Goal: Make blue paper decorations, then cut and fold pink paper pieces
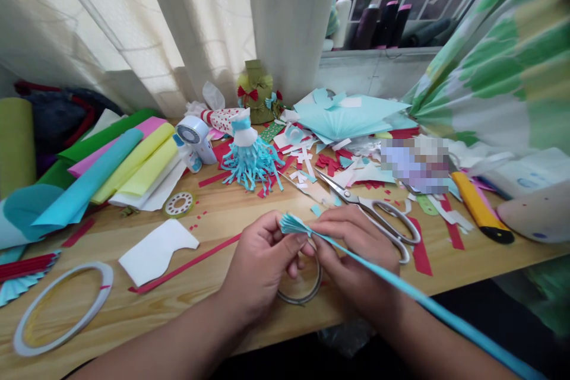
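Between my two hands is a light-blue pleated paper fan [294, 224], its folds spread at the left end. My left hand [267, 255] pinches the fan from below with thumb and fingers. A long light-blue paper strip [414, 291] runs from the fan's gathered base across my right wrist toward the lower right. My right hand [356, 249] is closed on this strip close to the base. Under the hands lies a tape roll [307, 297], partly hidden by them. Silver scissors [374, 208] with grey handles rest just beyond my right hand.
Rolled coloured paper [116, 160] lies at left, near a white tape ring [65, 309] and a white cut-out [158, 251]. Behind stand a blue fringed paper figure [247, 154] and an olive bag-shaped craft [257, 92]. Scraps and a yellow cutter [481, 205] cover the right.
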### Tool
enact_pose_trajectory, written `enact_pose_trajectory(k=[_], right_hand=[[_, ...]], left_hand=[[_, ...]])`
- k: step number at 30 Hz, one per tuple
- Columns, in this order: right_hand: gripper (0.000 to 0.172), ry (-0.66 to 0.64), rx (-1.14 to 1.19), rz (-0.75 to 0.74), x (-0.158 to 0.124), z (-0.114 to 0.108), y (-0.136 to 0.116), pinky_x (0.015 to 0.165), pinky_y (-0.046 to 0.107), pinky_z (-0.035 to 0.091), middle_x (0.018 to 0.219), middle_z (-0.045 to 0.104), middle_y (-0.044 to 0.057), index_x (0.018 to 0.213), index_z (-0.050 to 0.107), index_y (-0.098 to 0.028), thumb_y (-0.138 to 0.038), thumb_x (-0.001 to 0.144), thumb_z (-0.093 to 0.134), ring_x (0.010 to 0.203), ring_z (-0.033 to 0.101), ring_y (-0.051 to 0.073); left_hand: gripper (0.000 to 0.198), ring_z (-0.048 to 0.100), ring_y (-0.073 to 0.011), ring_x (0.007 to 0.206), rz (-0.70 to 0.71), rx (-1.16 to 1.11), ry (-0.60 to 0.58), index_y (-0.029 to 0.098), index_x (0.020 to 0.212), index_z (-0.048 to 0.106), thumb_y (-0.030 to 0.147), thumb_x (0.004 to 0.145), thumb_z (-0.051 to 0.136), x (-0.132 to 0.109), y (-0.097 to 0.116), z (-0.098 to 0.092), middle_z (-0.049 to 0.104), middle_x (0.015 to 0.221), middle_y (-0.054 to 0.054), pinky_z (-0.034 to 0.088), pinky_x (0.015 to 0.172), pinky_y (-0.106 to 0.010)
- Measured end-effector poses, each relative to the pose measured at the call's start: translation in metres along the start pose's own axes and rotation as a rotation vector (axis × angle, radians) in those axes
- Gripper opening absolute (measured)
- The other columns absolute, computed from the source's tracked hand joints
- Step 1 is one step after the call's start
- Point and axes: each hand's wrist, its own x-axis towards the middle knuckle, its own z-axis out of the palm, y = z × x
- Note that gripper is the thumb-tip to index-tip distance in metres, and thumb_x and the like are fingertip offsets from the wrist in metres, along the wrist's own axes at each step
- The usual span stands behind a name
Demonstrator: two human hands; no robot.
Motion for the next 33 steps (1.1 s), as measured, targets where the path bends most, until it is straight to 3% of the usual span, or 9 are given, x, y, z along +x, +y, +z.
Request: enact_pose_trajectory(k=[6, 11, 18, 23, 28, 33], right_hand=[[0.007, -0.232, 0.36, 0.372, 0.008, -0.009, 0.004, 0.065, 0.03, 0.05, 0.072, 0.065, 0.001, 0.072, 0.067, -0.019, -0.013, 0.074, 0.065, 0.07, 0.061, 0.016], [0.008, -0.275, 0.434, 0.481, 0.008, -0.012, 0.007, 0.065, 0.03, 0.048, 0.07, 0.063, 0.001, 0.067, 0.065, -0.019, -0.013, 0.072, 0.067, 0.069, 0.06, 0.015], [0.006, -0.233, 0.331, 0.444, 0.008, -0.01, 0.001, 0.064, 0.028, 0.049, 0.07, 0.064, 0.001, 0.069, 0.066, -0.018, -0.015, 0.073, 0.067, 0.067, 0.061, 0.014], [0.006, -0.083, 0.173, 0.219, 0.002, -0.003, -0.009, 0.06, 0.025, 0.05, 0.069, 0.064, 0.004, 0.07, 0.068, -0.014, -0.008, 0.072, 0.068, 0.065, 0.061, 0.013], [0.008, -0.007, 0.061, 0.085, -0.004, 0.001, -0.012, 0.061, 0.029, 0.051, 0.071, 0.065, 0.009, 0.076, 0.072, -0.009, -0.005, 0.072, 0.066, 0.067, 0.061, 0.016], [0.006, 0.025, 0.019, 0.065, -0.002, 0.0, -0.011, 0.063, 0.03, 0.051, 0.07, 0.066, 0.008, 0.073, 0.07, -0.011, -0.006, 0.071, 0.067, 0.066, 0.062, 0.016]], left_hand=[[0.012, 0.048, -0.0054, 0.045, 0.089, 0.232, -0.005, 0.015, 0.069, 0.063, 0.024, 0.073, 0.068, 0.0, 0.007, 0.0, 0.058, 0.058, 0.003, 0.04, 0.043, -0.016], [0.014, 0.048, -0.0079, 0.048, 0.188, 0.422, -0.003, 0.015, 0.068, 0.062, 0.026, 0.076, 0.063, -0.002, 0.007, -0.002, 0.058, 0.059, 0.001, 0.039, 0.045, -0.019], [0.015, 0.047, -0.009, 0.046, 0.208, 0.479, 0.064, 0.017, 0.064, 0.054, 0.026, 0.075, 0.06, -0.004, 0.006, -0.002, 0.054, 0.055, 0.002, 0.039, 0.045, -0.021], [0.016, 0.045, -0.0081, 0.044, 0.246, 0.493, 0.117, 0.017, 0.062, 0.053, 0.025, 0.075, 0.059, -0.005, 0.005, -0.002, 0.052, 0.053, 0.003, 0.038, 0.042, -0.02], [0.018, 0.048, -0.007, 0.042, 0.158, 0.341, 0.085, 0.016, 0.064, 0.054, 0.027, 0.077, 0.061, -0.006, 0.004, -0.001, 0.056, 0.054, 0.003, 0.039, 0.042, -0.019], [0.016, 0.054, -0.0069, 0.046, 0.146, 0.228, 0.024, 0.015, 0.066, 0.058, 0.024, 0.078, 0.061, -0.006, 0.005, 0.002, 0.062, 0.059, 0.001, 0.044, 0.047, -0.018]])
